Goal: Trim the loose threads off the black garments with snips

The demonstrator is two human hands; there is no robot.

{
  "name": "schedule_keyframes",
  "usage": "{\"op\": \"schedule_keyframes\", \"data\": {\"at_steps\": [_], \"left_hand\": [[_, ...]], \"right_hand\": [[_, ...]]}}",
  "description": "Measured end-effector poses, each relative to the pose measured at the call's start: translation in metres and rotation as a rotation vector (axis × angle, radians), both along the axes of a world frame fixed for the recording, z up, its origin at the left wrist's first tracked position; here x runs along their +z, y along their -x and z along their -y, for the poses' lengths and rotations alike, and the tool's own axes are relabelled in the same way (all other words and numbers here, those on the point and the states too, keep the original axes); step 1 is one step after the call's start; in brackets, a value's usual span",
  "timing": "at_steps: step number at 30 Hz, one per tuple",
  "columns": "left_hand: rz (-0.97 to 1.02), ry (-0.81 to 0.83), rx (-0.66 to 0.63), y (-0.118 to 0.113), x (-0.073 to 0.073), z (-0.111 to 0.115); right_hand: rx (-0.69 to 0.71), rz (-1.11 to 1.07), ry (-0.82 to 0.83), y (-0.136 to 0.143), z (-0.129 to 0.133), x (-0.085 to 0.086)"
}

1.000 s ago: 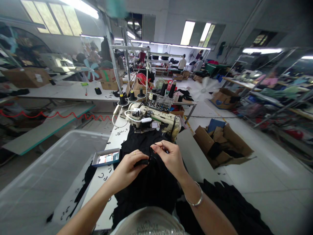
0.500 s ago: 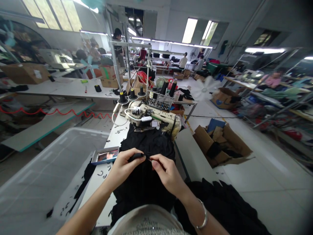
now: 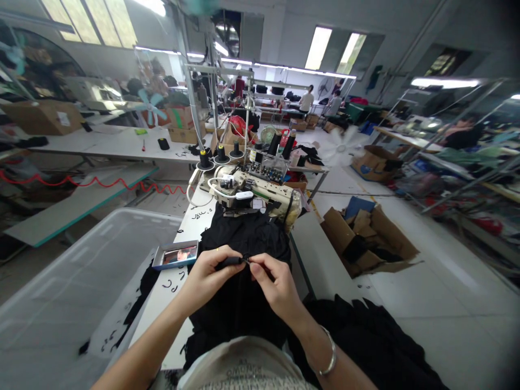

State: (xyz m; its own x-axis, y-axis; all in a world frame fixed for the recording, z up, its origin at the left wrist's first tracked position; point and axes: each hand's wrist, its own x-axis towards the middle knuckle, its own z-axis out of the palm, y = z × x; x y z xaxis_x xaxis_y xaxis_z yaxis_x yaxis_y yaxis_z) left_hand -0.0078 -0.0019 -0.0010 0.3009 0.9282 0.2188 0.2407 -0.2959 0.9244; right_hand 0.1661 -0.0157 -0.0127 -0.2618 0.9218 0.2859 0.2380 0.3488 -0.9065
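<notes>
One head-worn camera looks forward and down from above the wearer's pale shirt [image 3: 244, 363], which shows at the bottom edge. The left hand [image 3: 213, 266] and right hand [image 3: 274, 280] are close, at centre; beyond them come the sewing machine [image 3: 274, 194] on its desk [image 3: 179, 338], then, distant, the far wall [image 3: 288, 32].

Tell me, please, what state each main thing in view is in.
Left hand: closed on slim black piece
Right hand: pinched at that piece's end
Black cloth: rumpled
Rectangular screen in shallow blue tray: lit
Nearest tan cardboard box: open, flaps spread
Translucent plastic bin: uncovered
White-bladed fan: blurred, apparently spinning
</notes>
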Motion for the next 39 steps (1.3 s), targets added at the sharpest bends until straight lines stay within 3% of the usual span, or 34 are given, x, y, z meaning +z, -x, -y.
{"op": "schedule_keyframes", "data": {"at_steps": [9, 22, 26, 31, 34, 37, 39], "left_hand": [[0.004, -0.045, -0.11, 0.005, 0.003, -0.003], [0.001, 0.089, -0.199, 0.006, 0.006, -0.001], [0.048, 0.139, -0.176, 0.004, 0.003, 0.0], [0.137, 0.273, -0.172, -0.018, -0.006, 0.002], [0.183, 0.393, -0.254, -0.035, -0.016, 0.004], [0.164, 0.407, -0.319, -0.042, -0.027, 0.003], [0.117, 0.406, -0.33, -0.042, -0.036, 0.0]], "right_hand": [[0.044, 0.054, 0.055, -0.009, 0.003, -0.001], [0.04, 0.1, -0.109, -0.004, 0.001, 0.005], [-0.006, -0.004, -0.042, -0.011, 0.005, -0.006], [0.002, -0.085, 0.141, -0.021, 0.016, -0.035], [-0.114, -0.194, 0.295, -0.055, 0.031, -0.048], [-0.453, -0.401, 0.471, -0.127, 0.059, -0.046], [-0.695, -0.362, 0.471, -0.186, 0.084, -0.038]]}}
